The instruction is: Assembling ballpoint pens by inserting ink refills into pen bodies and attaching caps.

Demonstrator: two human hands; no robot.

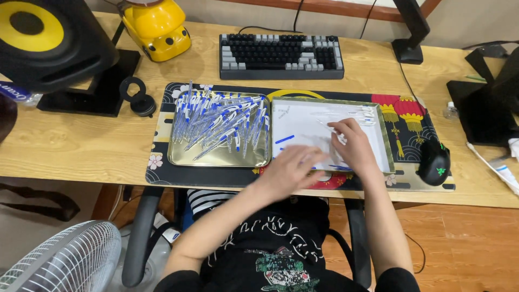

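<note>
Right hand [354,145] grip: fingers curled down inside the shallow white-lined rectangular tray [385,141], fingertips pinched near a thin pale pen part; whether they actually have hold of it cannot be told, it is too small. Left hand [292,170] grip: blurred, fingers loosely bent over the tray's near edge, nothing clearly held; openness cannot be told.

White tray holds a loose blue pen cap [284,139] at its left side and a few clear pen barrels [361,115] along the far right edge. Just beside it to the left, touching or nearly so, sits a shiny metal rectangular tray [178,158] heaped with blue-and-clear ballpoint pens [221,121]. Both trays rest on a dark patterned desk mat [157,167] on the wooden table [75,146].

Judgement on doing the work well: small clear parts on a white ground are easy to miss, so pick by fingertip pinch, one piece at a time, and keep both hands low over the tray so nothing rolls off the near rim.

Around: black keyboard [281,55] behind, black mouse [434,162] to the right.
</note>
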